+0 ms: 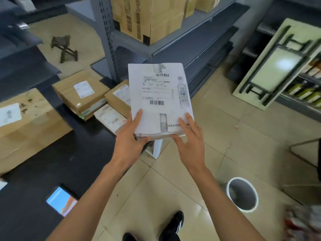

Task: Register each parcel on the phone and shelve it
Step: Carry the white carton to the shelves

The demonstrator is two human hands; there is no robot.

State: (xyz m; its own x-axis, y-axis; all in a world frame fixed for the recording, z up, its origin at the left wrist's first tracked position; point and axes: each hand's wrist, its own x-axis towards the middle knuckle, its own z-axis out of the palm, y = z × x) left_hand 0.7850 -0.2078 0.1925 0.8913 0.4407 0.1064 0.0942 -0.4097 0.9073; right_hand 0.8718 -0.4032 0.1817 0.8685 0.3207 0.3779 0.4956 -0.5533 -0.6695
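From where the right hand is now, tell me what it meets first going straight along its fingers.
The right hand already touches the white parcel. Beyond that, probably the grey shelf unit, though depth is unclear.

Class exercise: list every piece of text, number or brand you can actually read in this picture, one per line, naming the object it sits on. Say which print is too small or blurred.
"英龄" (second character uncertain): beside the bottle picture on the white parcel held in both hands.
"食品有限公": bottom edge of the same parcel, partly covered by the right hand.
Shipping label and barcodes on that parcel: too small to read.
Labels on the brown boxes: blurred.
Phone screen: unreadable.
Print on the shelf carton: blurred.
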